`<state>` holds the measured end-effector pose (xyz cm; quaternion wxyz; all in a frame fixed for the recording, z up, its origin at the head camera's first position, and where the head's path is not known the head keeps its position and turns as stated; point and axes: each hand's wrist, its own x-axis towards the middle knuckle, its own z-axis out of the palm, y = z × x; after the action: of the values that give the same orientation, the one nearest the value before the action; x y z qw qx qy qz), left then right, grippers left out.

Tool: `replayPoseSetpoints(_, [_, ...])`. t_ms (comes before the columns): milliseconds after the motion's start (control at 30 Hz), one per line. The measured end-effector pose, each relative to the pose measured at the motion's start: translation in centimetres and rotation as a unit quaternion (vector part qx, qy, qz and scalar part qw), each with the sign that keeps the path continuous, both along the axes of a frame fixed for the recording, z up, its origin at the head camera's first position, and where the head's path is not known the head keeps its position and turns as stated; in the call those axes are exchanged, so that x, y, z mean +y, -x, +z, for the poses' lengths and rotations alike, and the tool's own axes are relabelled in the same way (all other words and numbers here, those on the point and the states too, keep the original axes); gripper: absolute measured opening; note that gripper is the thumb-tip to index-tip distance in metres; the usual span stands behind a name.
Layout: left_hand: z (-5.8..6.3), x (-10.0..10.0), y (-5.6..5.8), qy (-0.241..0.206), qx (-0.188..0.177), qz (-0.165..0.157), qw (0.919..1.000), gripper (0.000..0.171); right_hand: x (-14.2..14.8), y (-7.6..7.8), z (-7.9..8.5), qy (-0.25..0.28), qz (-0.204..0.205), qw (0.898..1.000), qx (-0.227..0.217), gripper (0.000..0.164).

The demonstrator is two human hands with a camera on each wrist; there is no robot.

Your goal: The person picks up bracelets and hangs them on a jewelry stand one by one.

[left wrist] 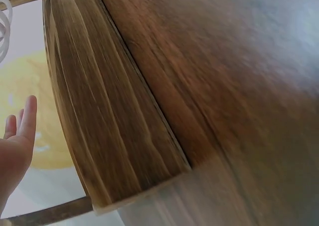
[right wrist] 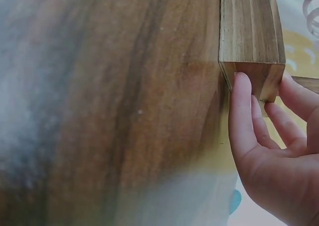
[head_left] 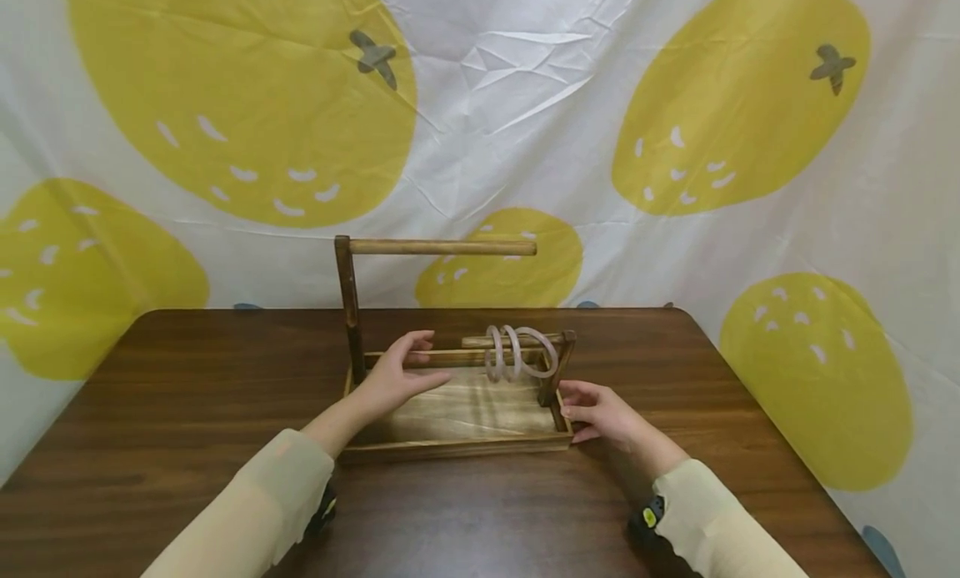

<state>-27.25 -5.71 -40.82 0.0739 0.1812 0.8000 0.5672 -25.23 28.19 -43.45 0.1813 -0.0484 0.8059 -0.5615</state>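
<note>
A wooden rack (head_left: 459, 446) with a shallow tray base stands on the table. At its left end a tall post (head_left: 347, 299) carries a long horizontal bar (head_left: 442, 247). A shorter post at the right end has a lower bar, around which three pale translucent rings (head_left: 513, 357) hang. My left hand (head_left: 393, 374) hovers over the tray's left part, thumb and fingers apart, with nothing between them. My right hand (head_left: 611, 415) holds the tray's right end wall (right wrist: 249, 71), fingertips against its outer face and one digit at the upper edge.
The dark brown table (head_left: 225, 378) extends around the rack on all sides. Behind it hangs a white cloth (head_left: 517, 136) printed with large yellow fruit. Dark straps with devices sit at both wrists, below the cream sleeves (head_left: 262, 503).
</note>
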Motion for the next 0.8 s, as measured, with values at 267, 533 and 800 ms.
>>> replayPoseSetpoints(267, [0.0,-1.0,-0.5,0.002,0.013,0.009,0.9999,0.071,0.3,0.2,0.3,-0.004,0.007,1.000,-0.015,0.053])
replayPoseSetpoints(533, [-0.2,-2.5,-1.0,0.002,0.019,0.008,0.9998,0.070,0.3,0.4,0.7,-0.017,-0.009,1.000,-0.008,0.055])
replayPoseSetpoints(800, [-0.1,-4.1,-1.6,0.012,0.031,0.020,0.9992,0.067,0.2,0.5,0.9,-0.015,-0.026,1.000,-0.008,0.054])
